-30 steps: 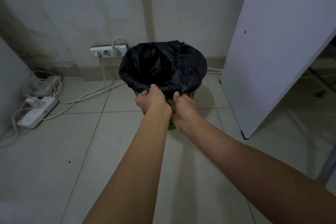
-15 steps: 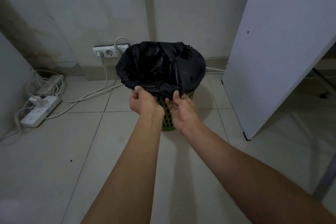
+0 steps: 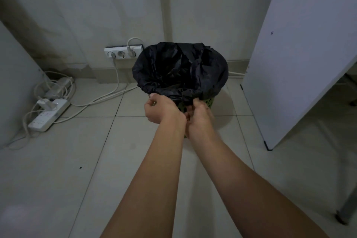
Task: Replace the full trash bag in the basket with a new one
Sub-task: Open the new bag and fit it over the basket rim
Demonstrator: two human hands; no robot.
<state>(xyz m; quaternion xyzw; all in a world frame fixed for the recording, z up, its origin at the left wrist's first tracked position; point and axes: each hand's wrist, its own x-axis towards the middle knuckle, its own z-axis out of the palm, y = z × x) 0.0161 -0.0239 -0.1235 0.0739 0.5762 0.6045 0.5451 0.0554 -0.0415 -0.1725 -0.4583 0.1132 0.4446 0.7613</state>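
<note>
I have both hands at the near rim of the green basket [image 3: 209, 102]: left hand [image 3: 161, 110] and right hand [image 3: 201, 115] each pinch the black trash bag [image 3: 179, 69] folded over it.

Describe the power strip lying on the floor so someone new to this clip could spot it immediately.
Start at the wall behind the green basket lined with a black bag, then drop to the floor's left corner. The white power strip lies flat on the tiles amid tangled white cables, unlike the socket row fixed on the wall.
</note>
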